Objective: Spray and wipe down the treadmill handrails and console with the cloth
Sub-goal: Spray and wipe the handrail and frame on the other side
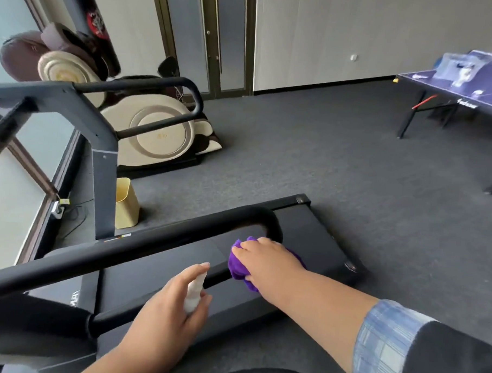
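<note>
A black treadmill fills the lower left, its near handrail (129,249) looping from the lower left to a rounded end at the middle. My right hand (267,262) grips a bunched purple cloth (237,267) against the lower bar of that handrail, just below the rounded end. My left hand (163,312) holds a small white spray bottle (193,292) upright beside the same bar, with a fingertip on top of its nozzle. The far handrail (147,87) and the console frame (23,92) stand at the upper left. The running belt (156,270) lies under both hands.
A beige massage chair (157,131) and a punching bag (86,18) stand behind the treadmill. A yellow bin (127,203) sits on the grey carpet by the upright. A blue table-tennis table (455,88) is at the right, a window at the left.
</note>
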Demonstrator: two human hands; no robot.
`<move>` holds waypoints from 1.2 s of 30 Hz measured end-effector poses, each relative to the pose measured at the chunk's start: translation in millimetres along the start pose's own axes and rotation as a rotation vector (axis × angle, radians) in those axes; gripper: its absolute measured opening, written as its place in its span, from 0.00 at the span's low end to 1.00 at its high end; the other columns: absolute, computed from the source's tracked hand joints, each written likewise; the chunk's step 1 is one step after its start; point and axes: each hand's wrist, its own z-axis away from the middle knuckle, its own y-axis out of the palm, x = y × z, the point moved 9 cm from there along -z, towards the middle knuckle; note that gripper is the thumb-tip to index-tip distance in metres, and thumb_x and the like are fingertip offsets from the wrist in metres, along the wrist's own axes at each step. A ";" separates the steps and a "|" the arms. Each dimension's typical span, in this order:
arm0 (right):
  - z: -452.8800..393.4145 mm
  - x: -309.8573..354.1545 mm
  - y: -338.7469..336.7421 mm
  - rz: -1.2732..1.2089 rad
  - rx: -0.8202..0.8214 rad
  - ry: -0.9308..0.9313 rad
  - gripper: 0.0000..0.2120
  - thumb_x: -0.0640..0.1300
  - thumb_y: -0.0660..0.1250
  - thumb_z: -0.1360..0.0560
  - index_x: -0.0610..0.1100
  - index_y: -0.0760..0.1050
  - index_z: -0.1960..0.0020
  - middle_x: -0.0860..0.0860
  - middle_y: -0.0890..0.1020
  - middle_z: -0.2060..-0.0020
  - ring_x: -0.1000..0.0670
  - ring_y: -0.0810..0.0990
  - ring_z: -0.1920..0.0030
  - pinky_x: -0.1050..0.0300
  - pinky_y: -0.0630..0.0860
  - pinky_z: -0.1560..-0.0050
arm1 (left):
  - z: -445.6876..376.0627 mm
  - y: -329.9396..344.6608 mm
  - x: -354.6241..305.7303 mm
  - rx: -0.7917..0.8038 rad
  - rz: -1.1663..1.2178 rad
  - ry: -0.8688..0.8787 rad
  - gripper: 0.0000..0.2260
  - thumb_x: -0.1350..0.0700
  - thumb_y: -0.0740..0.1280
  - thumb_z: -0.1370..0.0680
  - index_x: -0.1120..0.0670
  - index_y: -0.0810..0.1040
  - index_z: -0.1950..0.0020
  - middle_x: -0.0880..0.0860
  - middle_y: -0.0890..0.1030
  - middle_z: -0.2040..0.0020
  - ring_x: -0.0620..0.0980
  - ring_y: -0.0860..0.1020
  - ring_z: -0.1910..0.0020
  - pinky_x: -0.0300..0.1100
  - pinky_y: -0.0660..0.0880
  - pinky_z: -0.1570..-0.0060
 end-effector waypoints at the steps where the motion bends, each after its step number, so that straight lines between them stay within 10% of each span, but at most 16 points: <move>1: 5.3 -2.8 -1.7 0.003 -0.005 -0.014 0.21 0.45 0.67 0.21 0.45 0.66 0.31 0.47 0.74 0.38 0.42 0.72 0.39 0.46 0.71 0.41 | -4.1 4.1 -7.5 -0.011 -0.005 0.007 0.34 0.52 0.71 0.25 0.21 0.56 0.37 0.32 0.75 0.47 0.28 0.74 0.51 0.25 0.67 0.53; 14: 117.4 -223.0 -8.9 -0.463 -0.209 0.118 0.32 0.53 0.67 0.21 0.53 0.59 0.21 0.55 0.66 0.24 0.50 0.61 0.25 0.59 0.58 0.26 | -56.5 136.5 -146.5 -0.123 0.080 -0.052 0.25 0.40 0.64 0.30 0.28 0.63 0.35 0.38 0.80 0.53 0.39 0.80 0.61 0.40 0.75 0.58; 20: 130.5 -315.5 -3.1 -0.537 -0.227 0.087 0.32 0.54 0.70 0.23 0.55 0.62 0.22 0.57 0.68 0.26 0.54 0.64 0.26 0.61 0.58 0.26 | -112.2 188.1 -200.2 -0.182 0.104 -0.132 0.29 0.52 0.69 0.24 0.21 0.58 0.41 0.38 0.78 0.52 0.44 0.78 0.61 0.46 0.77 0.58; 30: 22.1 -338.6 -45.8 -1.019 -0.139 0.063 0.29 0.54 0.73 0.25 0.59 0.68 0.27 0.60 0.75 0.36 0.58 0.73 0.36 0.62 0.66 0.38 | -201.1 142.7 -199.2 -0.451 0.176 -0.399 0.23 0.50 0.66 0.21 0.31 0.59 0.34 0.47 0.80 0.58 0.46 0.78 0.67 0.42 0.75 0.67; 36: -73.4 -335.1 -57.5 -1.267 -0.062 -0.010 0.20 0.53 0.75 0.27 0.62 0.76 0.38 0.61 0.84 0.46 0.60 0.82 0.45 0.52 0.76 0.36 | -237.9 143.8 -143.3 -0.610 0.426 -0.561 0.27 0.53 0.71 0.24 0.31 0.60 0.35 0.46 0.79 0.58 0.46 0.80 0.64 0.47 0.81 0.55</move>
